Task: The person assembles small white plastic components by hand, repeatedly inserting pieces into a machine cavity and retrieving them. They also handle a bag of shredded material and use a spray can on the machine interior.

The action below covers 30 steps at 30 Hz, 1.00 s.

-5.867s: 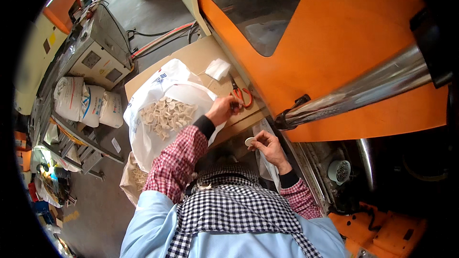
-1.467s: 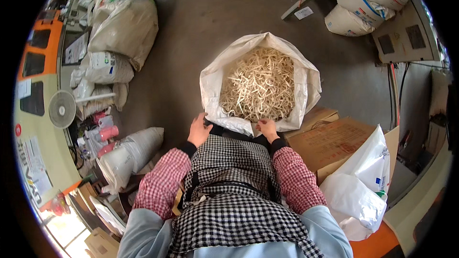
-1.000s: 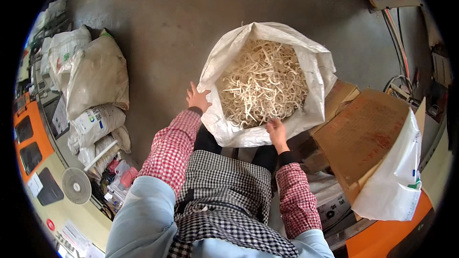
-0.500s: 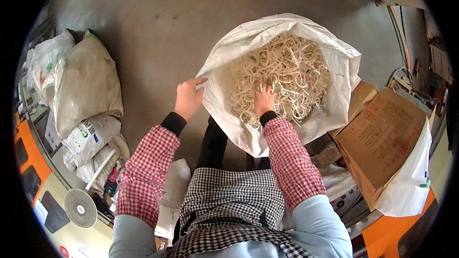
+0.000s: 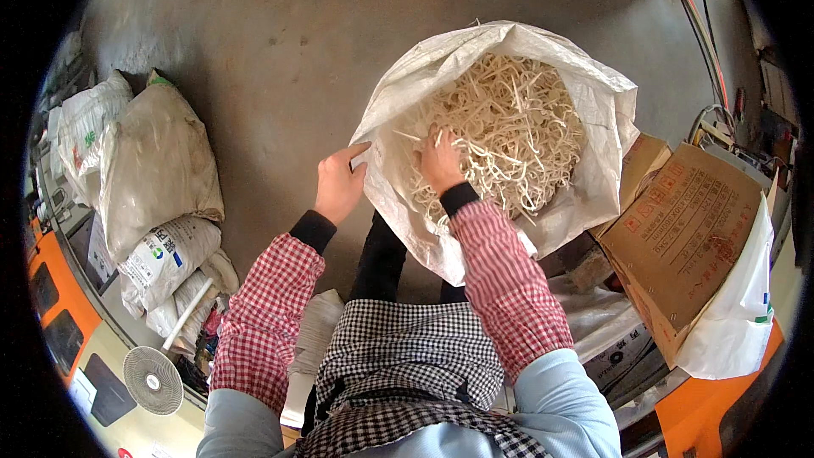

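Note:
A large white woven sack stands with its mouth rolled wide, filled with thin, curly off-white strips whose material I cannot make out. My right hand is inside the sack at the left side of the heap, its fingers curled among the strips and partly covered by them. One pale strip juts out to the left of those fingers. Beside the sack's left rim is my left hand, thumb and index finger apart, the index fingertip at the sack's edge. Nothing shows in its grasp.
Full white sacks are piled at the left, near a small round fan. An opened brown cardboard box leans at the right, with a white plastic bag over its side. Cables run along the far right.
My right hand has shifted left and a little up within the sack, and a strip now sticks out beside it. My left hand has moved slightly down and right, still by the rim.

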### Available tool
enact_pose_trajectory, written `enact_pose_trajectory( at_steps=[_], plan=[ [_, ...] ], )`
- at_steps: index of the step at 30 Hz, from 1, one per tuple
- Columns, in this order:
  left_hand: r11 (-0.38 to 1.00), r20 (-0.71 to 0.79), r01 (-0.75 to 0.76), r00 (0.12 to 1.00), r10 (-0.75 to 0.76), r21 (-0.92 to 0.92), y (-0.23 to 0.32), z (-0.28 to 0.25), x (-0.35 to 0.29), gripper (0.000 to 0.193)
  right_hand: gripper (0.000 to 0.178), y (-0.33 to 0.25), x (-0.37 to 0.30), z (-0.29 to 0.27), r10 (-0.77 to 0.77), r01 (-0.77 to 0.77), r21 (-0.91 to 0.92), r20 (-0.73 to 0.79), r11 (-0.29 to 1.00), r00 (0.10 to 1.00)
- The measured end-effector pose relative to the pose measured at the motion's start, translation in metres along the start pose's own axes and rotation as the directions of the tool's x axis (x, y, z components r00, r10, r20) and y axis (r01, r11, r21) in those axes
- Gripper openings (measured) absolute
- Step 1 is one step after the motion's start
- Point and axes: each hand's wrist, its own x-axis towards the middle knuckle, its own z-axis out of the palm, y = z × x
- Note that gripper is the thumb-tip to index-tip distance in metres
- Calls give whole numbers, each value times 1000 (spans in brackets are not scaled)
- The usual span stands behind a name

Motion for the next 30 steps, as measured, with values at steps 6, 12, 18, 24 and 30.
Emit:
enact_pose_trajectory(
  at_steps=[6,12,18,24,30],
  plan=[
    [999,25,34,999,-34,-11,7,3,-2,34,57,37,-55,-83,101,-129,246,124,961,987],
    [997,-11,9,1000,-10,-72,7,10,4,33,65,7,-68,-79,217,-116,-426,198,897,956],
    [992,-4,65,998,-66,-111,-2,2,0,32,37,-34,-56,-29,-85,102,-35,340,994,937],
    [983,-85,-37,996,23,-178,-2,11,1,32,26,-3,2,119,-201,146,147,498,978,844],
    [977,-81,-23,997,6,-212,-5,11,0,34,34,6,20,199,-107,98,46,283,994,953]
  ],
)
